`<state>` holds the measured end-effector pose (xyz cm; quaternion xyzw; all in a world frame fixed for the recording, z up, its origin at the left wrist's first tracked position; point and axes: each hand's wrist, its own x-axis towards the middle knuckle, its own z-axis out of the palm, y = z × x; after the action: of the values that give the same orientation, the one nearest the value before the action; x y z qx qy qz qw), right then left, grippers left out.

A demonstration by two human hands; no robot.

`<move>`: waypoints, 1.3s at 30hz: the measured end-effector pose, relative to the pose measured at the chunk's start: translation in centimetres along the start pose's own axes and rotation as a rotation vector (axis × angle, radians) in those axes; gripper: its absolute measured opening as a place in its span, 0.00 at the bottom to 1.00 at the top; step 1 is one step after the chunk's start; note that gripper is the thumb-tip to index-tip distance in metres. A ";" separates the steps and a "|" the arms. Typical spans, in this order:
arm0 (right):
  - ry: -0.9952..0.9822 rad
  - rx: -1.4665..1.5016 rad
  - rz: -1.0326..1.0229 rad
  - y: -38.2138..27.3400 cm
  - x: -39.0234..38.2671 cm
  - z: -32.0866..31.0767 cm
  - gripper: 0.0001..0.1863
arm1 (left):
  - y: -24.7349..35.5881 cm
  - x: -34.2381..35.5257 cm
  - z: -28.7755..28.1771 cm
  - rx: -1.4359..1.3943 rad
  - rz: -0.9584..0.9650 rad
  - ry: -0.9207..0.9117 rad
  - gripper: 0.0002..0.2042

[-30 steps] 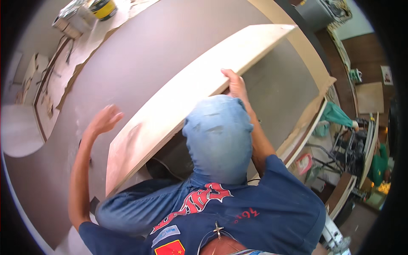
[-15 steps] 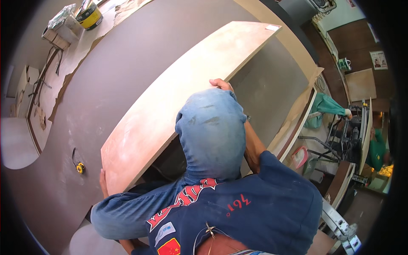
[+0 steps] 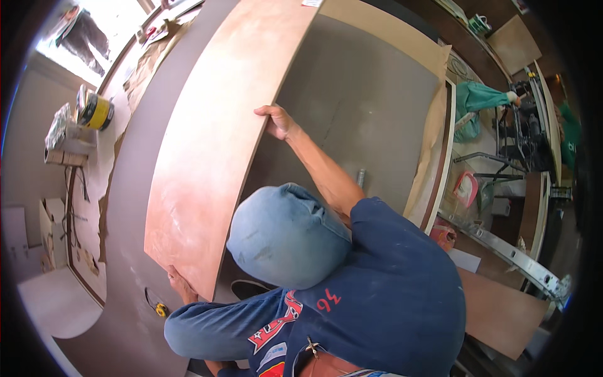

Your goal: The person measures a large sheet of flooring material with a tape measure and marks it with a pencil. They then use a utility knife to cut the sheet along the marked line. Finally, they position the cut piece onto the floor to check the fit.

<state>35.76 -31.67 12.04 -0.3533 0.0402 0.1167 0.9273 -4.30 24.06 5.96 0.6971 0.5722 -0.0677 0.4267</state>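
Note:
A long, pale plywood panel (image 3: 204,135) lies at a slant across my front, with a small white label (image 3: 311,2) at its far end. My right hand (image 3: 277,120) grips its right edge, thumb on the top face and fingers under the edge. At the panel's near end, my left hand (image 3: 181,284) holds the bottom edge, its fingers partly hidden behind my knee. My raised blue-jeaned knee (image 3: 286,235) stands close to the panel's right edge. A yellow and black tape measure (image 3: 161,310) lies on the grey surface (image 3: 358,107) near my left hand.
A yellow and black bucket (image 3: 96,112) and boxes stand at the left wall by brown paper (image 3: 108,188). A person (image 3: 85,34) is in the bright doorway. At right are a co-worker's green sleeve (image 3: 480,97), a metal rail (image 3: 512,254) and a brown board (image 3: 499,308).
The panel has turned steeper in view, its far end swinging left. My right hand and forearm now show clearly beside my knee. The doorway with a person has come into view.

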 end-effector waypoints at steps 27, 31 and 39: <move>0.862 -0.613 -0.263 5.2 9.4 -12.2 0.26 | 0.6 1.3 -1.1 0.143 -0.100 0.146 0.26; 0.750 -0.703 -0.081 3.1 9.0 -11.2 0.24 | 0.0 1.6 -1.9 0.126 -0.100 0.163 0.26; 0.857 -0.788 -0.183 3.5 9.9 -15.3 0.25 | -0.4 2.8 -0.8 0.124 -0.080 0.119 0.26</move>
<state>44.63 -37.46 -3.25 -0.6888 0.3344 -0.1109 0.6336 -4.04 26.61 4.60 0.7018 0.6184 -0.0786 0.3449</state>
